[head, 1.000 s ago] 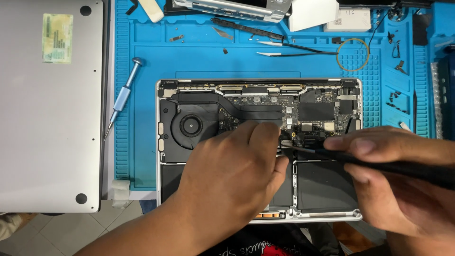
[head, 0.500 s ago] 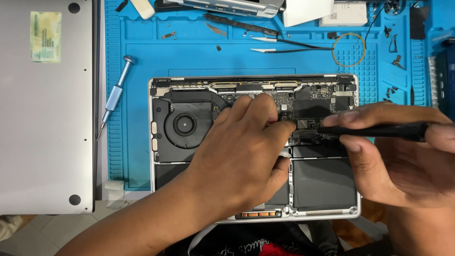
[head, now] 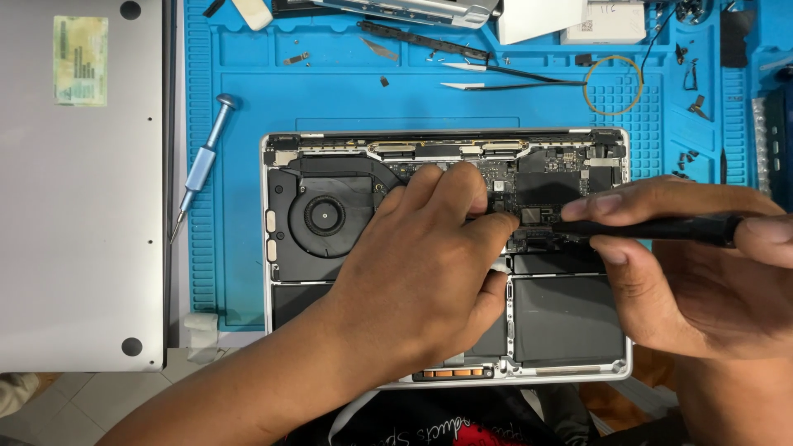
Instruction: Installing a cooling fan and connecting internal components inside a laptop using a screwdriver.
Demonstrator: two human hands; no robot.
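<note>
Left hand (head: pixel 421 272) pressing on opened laptop (head: pixel 330 215); right hand (head: pixel 686 264) holds black tool (head: pixel 652 229) to board.

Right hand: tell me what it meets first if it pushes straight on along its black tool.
The right hand points left; its black tool would probably meet the left hand's fingertips on the laptop's board, though depth is unclear.

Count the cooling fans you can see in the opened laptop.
1. The round black cooling fan sits in the left half of the opened laptop, left of the left hand. The hands cover the middle and right of the board, so another may be hidden.
</note>
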